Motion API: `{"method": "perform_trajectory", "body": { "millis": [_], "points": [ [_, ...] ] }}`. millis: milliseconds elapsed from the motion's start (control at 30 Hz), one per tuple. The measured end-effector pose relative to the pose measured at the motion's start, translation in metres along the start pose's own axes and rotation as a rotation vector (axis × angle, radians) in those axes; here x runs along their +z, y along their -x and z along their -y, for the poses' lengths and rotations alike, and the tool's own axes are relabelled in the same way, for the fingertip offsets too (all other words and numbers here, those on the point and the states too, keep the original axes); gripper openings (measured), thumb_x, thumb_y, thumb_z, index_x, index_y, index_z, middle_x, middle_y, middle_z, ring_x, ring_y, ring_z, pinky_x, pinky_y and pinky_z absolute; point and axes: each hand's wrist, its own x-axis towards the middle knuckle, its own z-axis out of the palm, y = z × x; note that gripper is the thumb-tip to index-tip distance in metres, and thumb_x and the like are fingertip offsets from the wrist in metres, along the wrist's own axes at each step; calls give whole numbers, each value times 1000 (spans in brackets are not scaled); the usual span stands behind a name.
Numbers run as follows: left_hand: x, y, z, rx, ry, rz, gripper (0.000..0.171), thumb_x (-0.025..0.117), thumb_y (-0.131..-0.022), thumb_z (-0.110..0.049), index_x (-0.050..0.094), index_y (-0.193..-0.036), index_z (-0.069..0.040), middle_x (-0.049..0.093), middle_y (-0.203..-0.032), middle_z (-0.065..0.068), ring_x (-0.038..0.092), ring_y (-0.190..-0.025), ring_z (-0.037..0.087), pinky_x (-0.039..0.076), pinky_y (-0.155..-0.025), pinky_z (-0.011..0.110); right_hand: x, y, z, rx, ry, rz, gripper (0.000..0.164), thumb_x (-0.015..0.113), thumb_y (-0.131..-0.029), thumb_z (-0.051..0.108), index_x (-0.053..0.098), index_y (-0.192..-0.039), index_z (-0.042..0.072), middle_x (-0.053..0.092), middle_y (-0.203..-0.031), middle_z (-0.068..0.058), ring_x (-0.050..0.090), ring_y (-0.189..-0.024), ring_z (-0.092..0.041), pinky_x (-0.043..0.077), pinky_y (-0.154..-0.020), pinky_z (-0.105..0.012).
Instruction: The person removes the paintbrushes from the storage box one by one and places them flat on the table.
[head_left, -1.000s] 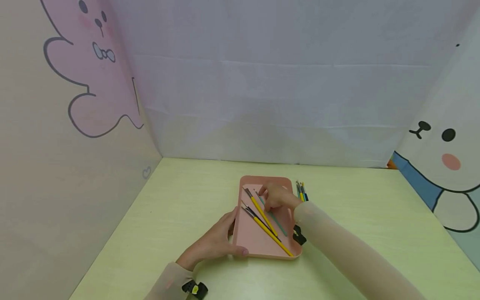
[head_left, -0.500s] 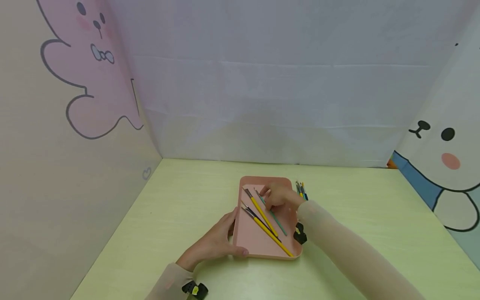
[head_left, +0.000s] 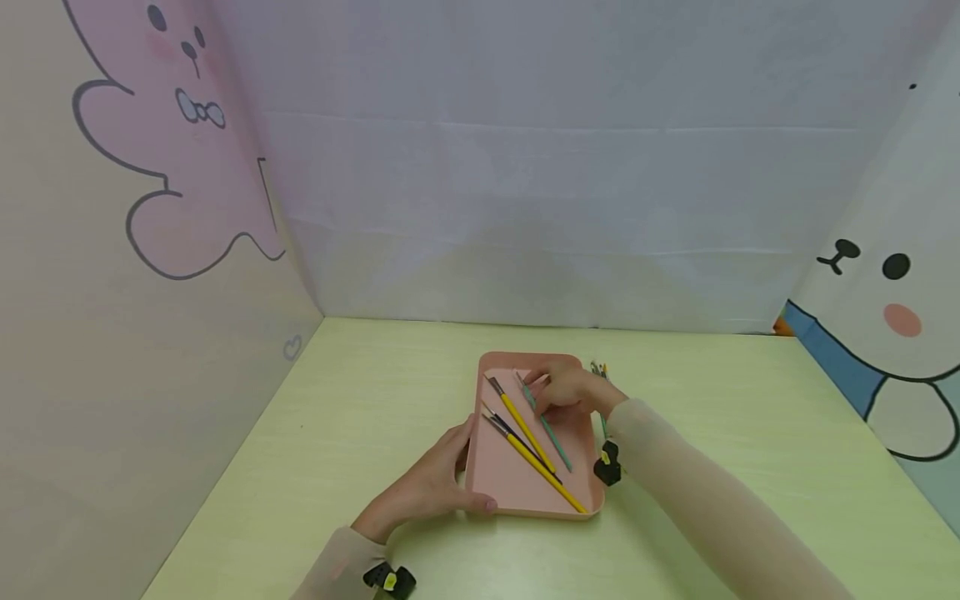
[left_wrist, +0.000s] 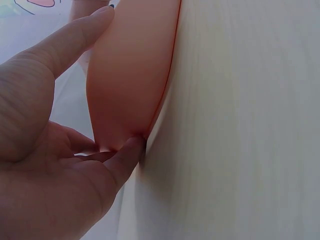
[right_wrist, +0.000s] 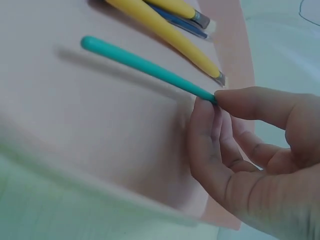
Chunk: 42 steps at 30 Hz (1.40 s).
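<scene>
A pink tray (head_left: pixel 510 496) lies on the table with paintbrushes in it. My left hand (head_left: pixel 426 485) holds the tray at its near left corner. In the left wrist view, the thumb lies along one side of the tray wall (left_wrist: pixel 132 65) and fingertips curl against its lower end. Over the tray, my right hand (head_left: pixel 566 390) pinches a teal paintbrush (right_wrist: pixel 145 67) between thumb and fingers near its bristle end. The teal handle's shadow falls apart from it on the tray floor. Left of it lie two yellow paintbrushes (head_left: pixel 527 431) and a dark blue one (right_wrist: pixel 175 21).
More paintbrushes (head_left: pixel 598 372) lie on the table just right of the tray, partly hidden behind the right forearm. White cloth (head_left: pixel 570 208) hangs behind the pale table (head_left: pixel 375 375). Side walls with cartoon animals stand left and right.
My right hand has shifted slightly right, drawing the teal paintbrush right with it, away from the yellow ones. My left hand and the tray stay in place.
</scene>
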Motion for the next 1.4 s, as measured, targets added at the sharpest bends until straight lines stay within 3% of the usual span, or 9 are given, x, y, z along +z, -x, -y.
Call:
{"method": "perform_trajectory", "body": {
  "millis": [233,433,600,833,1033,1233,1400],
  "points": [
    [0,0,0,0,-8,-10,127,96,-81,-24,6,-172,-26,36,-160,16,57,-129,25,51,-109,41,-8,2,-4,-36,-178,24,64,72,-89,-8,53,-150,-1,61,-131,-22,65,-95,-24,60,-78,-34],
    [0,0,1,-8,-19,-17,129,96,-80,-25,6,-172,-20,35,-161,17,56,-129,25,50,-110,40,-18,9,-6,-69,-260,36,66,69,-95,-5,46,-156,-1,53,-142,-26,63,-114,-29,61,-88,-38],
    [0,1,0,-10,-16,-16,128,96,-80,-25,6,-172,-24,36,-159,17,57,-127,25,51,-109,39,-27,20,-9,-97,-329,43,67,63,-100,-3,37,-162,1,44,-151,-29,58,-127,-39,60,-96,-40],
    [0,1,1,-9,-32,-17,130,97,-79,-27,7,-172,-23,41,-155,16,59,-123,25,53,-107,37,-38,35,-19,-123,-417,22,70,62,-101,-3,32,-164,1,36,-158,-32,54,-132,-44,58,-98,-38],
    [0,2,3,-27,-45,-22,131,98,-78,-30,6,-172,-29,40,-156,14,59,-122,24,52,-106,35,-46,50,-30,-136,-420,-38,69,63,-103,-1,31,-164,1,39,-154,-32,62,-119,-35,60,-96,-39],
    [0,2,3,-35,-53,-25,132,97,-79,-30,5,-173,-21,38,-157,15,58,-123,24,52,-106,35,-56,62,-44,-141,-403,-99,69,63,-104,1,29,-164,0,40,-151,-33,64,-111,-27,59,-98,-39],
    [-1,4,2,-41,-49,-26,131,97,-79,-30,5,-173,-20,34,-162,15,55,-128,24,49,-113,42,-60,71,-56,-141,-384,-155,71,64,-103,0,28,-164,-2,43,-148,-33,65,-111,-30,59,-100,-43]
  ]
}}
